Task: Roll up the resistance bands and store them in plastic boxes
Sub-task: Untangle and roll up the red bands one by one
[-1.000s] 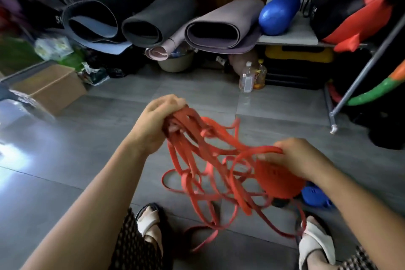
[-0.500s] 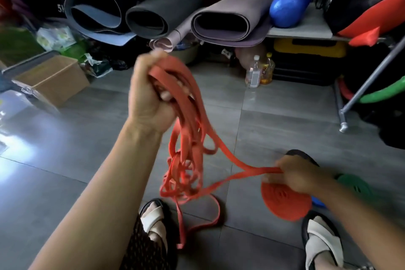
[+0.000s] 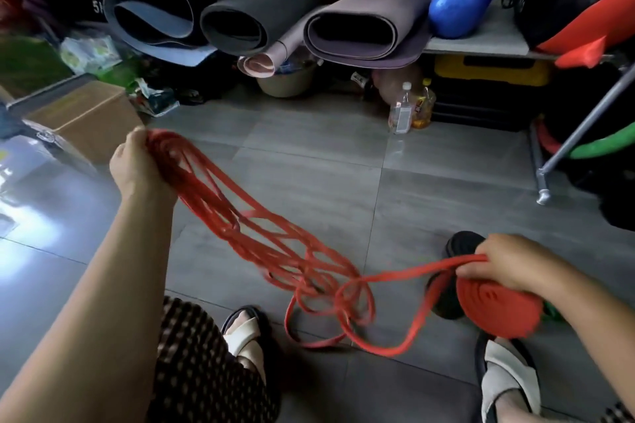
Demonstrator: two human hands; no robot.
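Well left of the roll (image 3: 498,309), the left hand (image 3: 137,168) grips a bundle of red band (image 3: 261,237) loops, its fingers curled round them. The right hand (image 3: 505,263) rests on top of the roll and pinches the strand that runs onto it. Left of the roll the loops sag in a loose tangle, the lowest lying on the floor (image 3: 309,175). A black object shows partly behind the roll.
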